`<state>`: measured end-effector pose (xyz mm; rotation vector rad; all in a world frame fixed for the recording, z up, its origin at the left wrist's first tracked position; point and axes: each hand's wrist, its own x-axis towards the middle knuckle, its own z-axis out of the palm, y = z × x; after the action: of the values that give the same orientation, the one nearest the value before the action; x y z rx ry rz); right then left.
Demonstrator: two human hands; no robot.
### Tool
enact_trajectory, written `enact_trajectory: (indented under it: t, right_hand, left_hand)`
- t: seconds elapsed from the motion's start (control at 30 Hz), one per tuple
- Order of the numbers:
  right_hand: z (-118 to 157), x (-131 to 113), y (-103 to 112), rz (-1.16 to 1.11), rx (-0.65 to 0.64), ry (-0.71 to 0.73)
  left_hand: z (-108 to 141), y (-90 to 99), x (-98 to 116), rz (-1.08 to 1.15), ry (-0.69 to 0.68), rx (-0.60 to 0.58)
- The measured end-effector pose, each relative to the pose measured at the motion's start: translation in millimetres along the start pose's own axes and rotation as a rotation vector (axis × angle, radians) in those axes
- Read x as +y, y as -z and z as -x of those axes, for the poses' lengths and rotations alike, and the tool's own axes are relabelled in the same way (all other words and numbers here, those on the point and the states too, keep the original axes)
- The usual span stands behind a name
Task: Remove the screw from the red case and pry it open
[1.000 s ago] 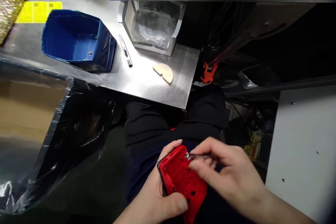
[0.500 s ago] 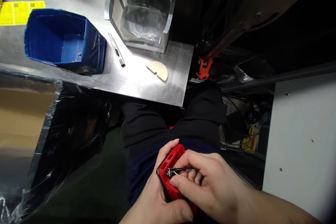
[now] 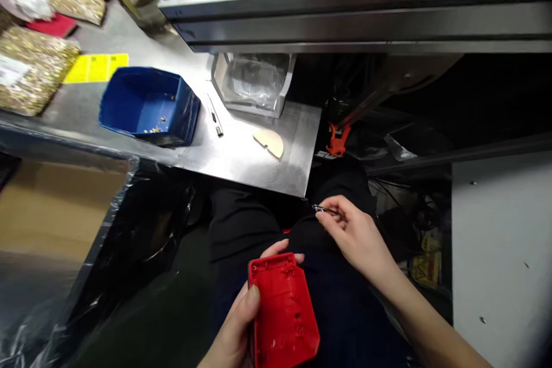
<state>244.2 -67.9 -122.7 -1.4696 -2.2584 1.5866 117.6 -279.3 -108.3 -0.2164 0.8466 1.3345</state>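
My left hand [image 3: 239,319] is closed around the edge of a red plastic housing shell [image 3: 282,307], thumb on the near side and fingertips showing past its far end. The shell's inner side faces up, showing small posts, ribs and a hole. Up and to the right, apart from the shell, my right hand [image 3: 357,236] pinches a small shiny metal nail clipper [image 3: 319,208]. The clipper's jaws point left and its lever is partly hidden by the fingers. Both hands are above my lap.
On the metal table [image 3: 233,164] are a blue bin [image 3: 187,115] with small brass-coloured pieces, a utility knife [image 3: 214,117], a half-round wooden piece [image 3: 269,142] and a grey bin [image 3: 254,106] with clear plastic bags. Bags of brass-coloured parts [image 3: 41,63] lie far left; an orange clamp [image 3: 338,139] hangs right.
My right hand has drawn the nail clipper away from the shell, up and right. My left hand has turned the shell so its inside faces up. The view has shifted left and up.
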Motion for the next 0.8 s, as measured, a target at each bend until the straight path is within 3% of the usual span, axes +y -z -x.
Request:
enact_trajectory:
  t: [0.07, 0.23, 0.37, 0.53, 0.63, 0.73, 0.8]
  right_hand:
    - [-34.5, 11.7, -11.6, 0.072, 0.05, 0.059]
    - [-99.4, 10.1, -55.2, 0.395, 0.182, 0.452]
    - [-119.1, 6.1, -74.6, 0.463, 0.143, 0.496]
    - [-128.4, 10.4, -79.6, 0.497, 0.115, 0.516]
    - [-123.9, 10.3, -71.9, 0.51, 0.115, 0.514]
    - [-93.4, 4.2, -48.5, 0.239, 0.088, 0.521]
    - [-58.2, -1.7, -27.8, -0.047, -0.046, 0.532]
  left_hand:
    - [-1.9, 2.8, 1.5, 0.038, -0.019, -0.044]
    - [-2.5, 2.5, 0.7, -0.057, -0.07, -0.152]
    - [3.4, 0.6, 0.7, -0.126, -0.054, -0.187]
    - [6.8, -5.3, 0.3, -0.212, -0.055, -0.166]
    - [6.4, -11.7, -0.8, -0.252, -0.036, -0.128]
    - [5.6, -18.2, 0.1, -0.31, -0.053, -0.055]
    - [2.9, -21.8, 3.0, -0.403, -0.118, 0.06]
